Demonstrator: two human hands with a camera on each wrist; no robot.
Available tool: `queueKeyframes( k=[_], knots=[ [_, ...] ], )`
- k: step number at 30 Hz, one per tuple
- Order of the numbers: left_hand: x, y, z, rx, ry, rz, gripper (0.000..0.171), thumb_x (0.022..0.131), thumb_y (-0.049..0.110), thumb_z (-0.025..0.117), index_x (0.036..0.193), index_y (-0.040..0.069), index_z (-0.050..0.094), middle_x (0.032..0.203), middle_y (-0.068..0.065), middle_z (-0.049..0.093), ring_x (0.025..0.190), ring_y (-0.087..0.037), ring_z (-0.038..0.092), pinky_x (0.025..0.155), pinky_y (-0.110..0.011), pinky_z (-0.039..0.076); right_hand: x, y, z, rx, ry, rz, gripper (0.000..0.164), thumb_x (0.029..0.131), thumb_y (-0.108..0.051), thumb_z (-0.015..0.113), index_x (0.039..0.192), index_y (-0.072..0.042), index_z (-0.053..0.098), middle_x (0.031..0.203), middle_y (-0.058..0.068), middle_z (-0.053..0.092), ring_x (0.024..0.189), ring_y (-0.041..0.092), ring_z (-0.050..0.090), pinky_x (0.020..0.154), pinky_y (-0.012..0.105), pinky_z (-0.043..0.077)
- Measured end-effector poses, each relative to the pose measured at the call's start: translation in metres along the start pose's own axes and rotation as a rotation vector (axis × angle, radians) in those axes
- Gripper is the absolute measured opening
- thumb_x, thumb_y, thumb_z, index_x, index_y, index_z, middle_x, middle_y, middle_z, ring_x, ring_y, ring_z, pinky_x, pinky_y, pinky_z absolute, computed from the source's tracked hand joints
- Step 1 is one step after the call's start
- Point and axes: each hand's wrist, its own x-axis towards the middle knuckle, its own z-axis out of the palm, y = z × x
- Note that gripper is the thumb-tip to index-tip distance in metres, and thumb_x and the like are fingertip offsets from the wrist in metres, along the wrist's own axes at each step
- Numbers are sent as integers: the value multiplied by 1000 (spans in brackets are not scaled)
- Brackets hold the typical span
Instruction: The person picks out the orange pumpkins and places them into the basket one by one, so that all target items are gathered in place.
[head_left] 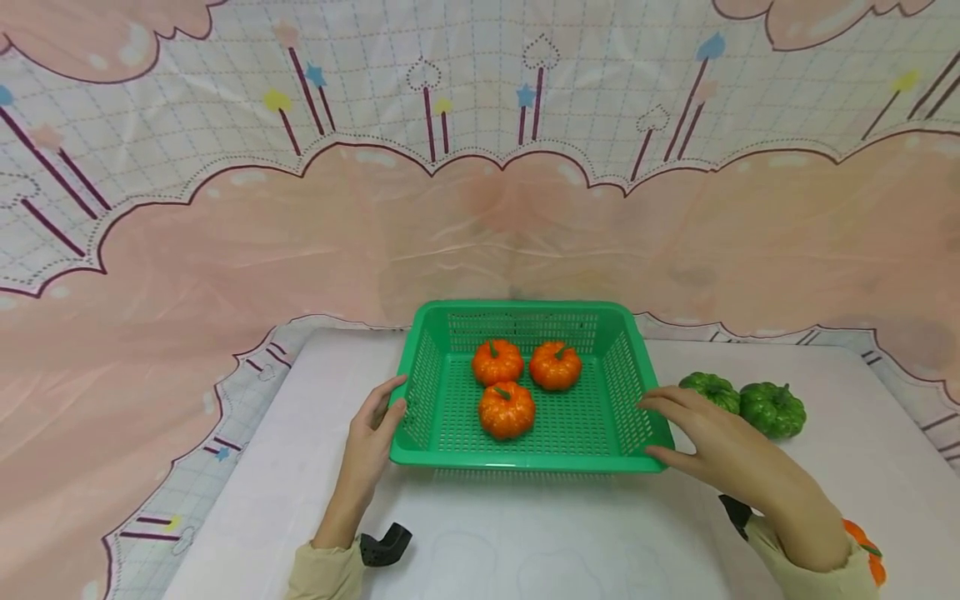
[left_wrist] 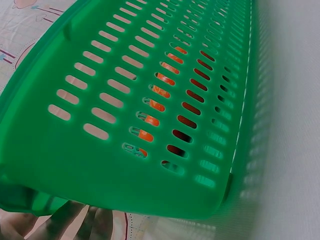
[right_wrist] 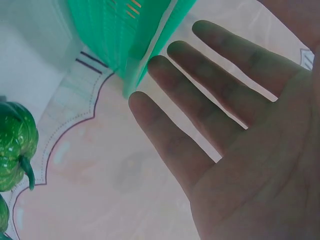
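A green plastic basket (head_left: 525, 461) with slotted walls holds three small orange pumpkins: one back left (head_left: 497, 362), one back right (head_left: 556, 365) and one in front (head_left: 507, 410). At the basket's left rim is my left hand (head_left: 367, 442), its fingertips and thumb against the outer side. The left wrist view shows its fingers (left_wrist: 95, 225) partly hidden behind the basket's end. My right hand (head_left: 720, 442) reaches over the right rim with extended fingers. In the right wrist view its fingers (right_wrist: 200, 95) look straight and spread, the tips close beside the rim.
Two green pumpkins, one nearer the basket (head_left: 708, 390) and one farther right (head_left: 772, 410), sit on the white table (head_left: 540, 533). Part of an orange pumpkin (head_left: 873, 554) shows behind the right wrist. A patterned pink cloth (head_left: 510, 233) hangs behind the table.
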Motion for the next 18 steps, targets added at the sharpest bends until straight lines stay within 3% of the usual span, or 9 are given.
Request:
queueKeyframes(
  k=[18],
  knots=[
    [0, -1, -1, -1, -4, 2, 41, 105, 26, 51, 145, 17, 47, 156, -9, 39, 145, -23, 35, 114, -47, 32, -18, 17, -6, -6, 33, 34, 50, 84, -29, 80, 128, -9, 63, 129, 9, 61, 119, 32, 58, 90, 54, 51]
  ],
)
